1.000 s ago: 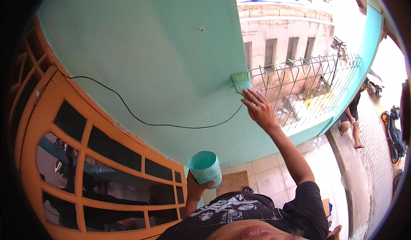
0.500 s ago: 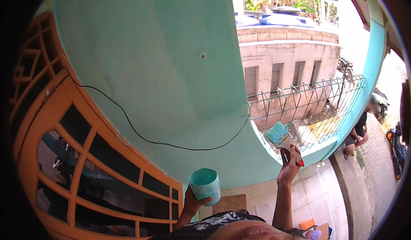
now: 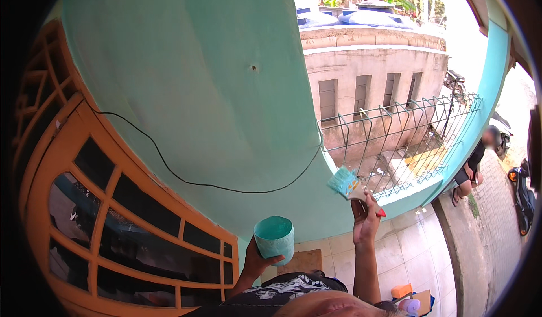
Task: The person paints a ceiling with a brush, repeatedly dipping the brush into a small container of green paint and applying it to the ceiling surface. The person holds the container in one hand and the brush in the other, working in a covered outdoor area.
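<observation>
My right hand (image 3: 367,222) is closed round the handle of a wide paintbrush (image 3: 346,184), held up in front of the wire railing. Its bristles are coated in turquoise paint and point up to the left; the red end of the handle sticks out past my fingers. Lower and further left, my left hand (image 3: 258,261) grips a turquoise paint-smeared cup (image 3: 275,242), upright with its mouth facing up. The brush is apart from both the cup and the wall. Ahead stands a green wall (image 3: 186,79) with uneven, patchy paint and a small hole.
A black cable (image 3: 226,190) droops across the wall. At left is an orange-framed glass door (image 3: 107,204). The wire railing (image 3: 389,142) fills the opening at right. An orange container (image 3: 401,290) is on the tiled floor (image 3: 395,249). A person (image 3: 471,167) sits outside near a motorcycle (image 3: 522,198).
My right hand with the brush has moved left and slightly down, toward the wall's edge. The cup has shifted slightly to the right and up. The view has turned a little.
</observation>
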Motion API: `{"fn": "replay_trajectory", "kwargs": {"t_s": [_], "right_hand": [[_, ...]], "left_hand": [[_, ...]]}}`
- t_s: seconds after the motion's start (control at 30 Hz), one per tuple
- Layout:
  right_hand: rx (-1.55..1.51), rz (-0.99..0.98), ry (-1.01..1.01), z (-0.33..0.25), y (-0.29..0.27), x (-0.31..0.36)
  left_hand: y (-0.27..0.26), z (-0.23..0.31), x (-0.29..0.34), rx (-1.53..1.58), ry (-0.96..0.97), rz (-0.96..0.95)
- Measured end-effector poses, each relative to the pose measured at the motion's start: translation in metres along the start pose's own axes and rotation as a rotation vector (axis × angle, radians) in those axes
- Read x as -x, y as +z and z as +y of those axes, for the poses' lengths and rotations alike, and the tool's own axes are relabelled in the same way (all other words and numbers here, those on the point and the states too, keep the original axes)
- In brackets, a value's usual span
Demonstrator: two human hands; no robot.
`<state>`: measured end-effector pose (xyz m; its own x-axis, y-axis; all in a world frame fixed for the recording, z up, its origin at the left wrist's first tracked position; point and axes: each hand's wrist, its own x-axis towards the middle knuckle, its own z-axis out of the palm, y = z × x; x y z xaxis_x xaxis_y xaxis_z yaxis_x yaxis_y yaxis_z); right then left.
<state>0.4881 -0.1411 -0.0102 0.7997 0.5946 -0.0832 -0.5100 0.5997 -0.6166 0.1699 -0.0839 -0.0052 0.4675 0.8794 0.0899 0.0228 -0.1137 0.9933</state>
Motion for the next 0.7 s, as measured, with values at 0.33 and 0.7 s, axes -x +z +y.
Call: {"fn": "replay_trajectory", "kwargs": {"t_s": [0.33,0.7], "right_hand": [[0.206,-0.751,-0.904,-0.136,0.318,-0.118],[0.378,-0.927,-0.830,-0.161,0.371,-0.168]], "left_hand": [[-0.005,-0.010,0.028,0.007,0.001,0.195],[-0.023,-0.021,0.050,0.184,0.073,0.369]]}}
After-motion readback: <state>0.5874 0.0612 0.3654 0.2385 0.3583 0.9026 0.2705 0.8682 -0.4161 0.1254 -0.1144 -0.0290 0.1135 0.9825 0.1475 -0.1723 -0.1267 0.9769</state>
